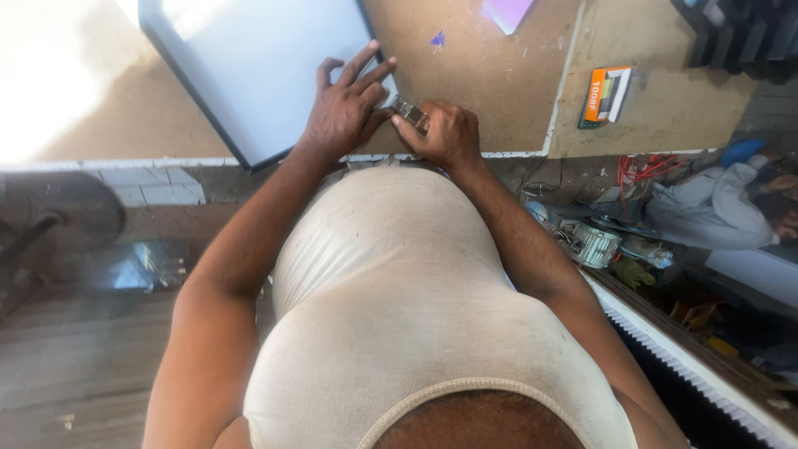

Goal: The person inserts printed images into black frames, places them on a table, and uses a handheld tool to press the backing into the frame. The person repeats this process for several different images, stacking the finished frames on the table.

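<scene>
Head view, left hand (pixel 345 108): fingers spread, pressed flat on the framed panel (pixel 258 66) at the counter (pixel 499 91) front edge, likely steadying it
Right hand (pixel 445 133): pinching a small metal tool (pixel 410 112) against the panel's corner
Orange box (pixel 607 96): right, well apart

The small metal piece (pixel 410 113) is half hidden under the right hand (pixel 445 133); beyond it, the picture's top edge crops the framed panel (pixel 258 66).
</scene>
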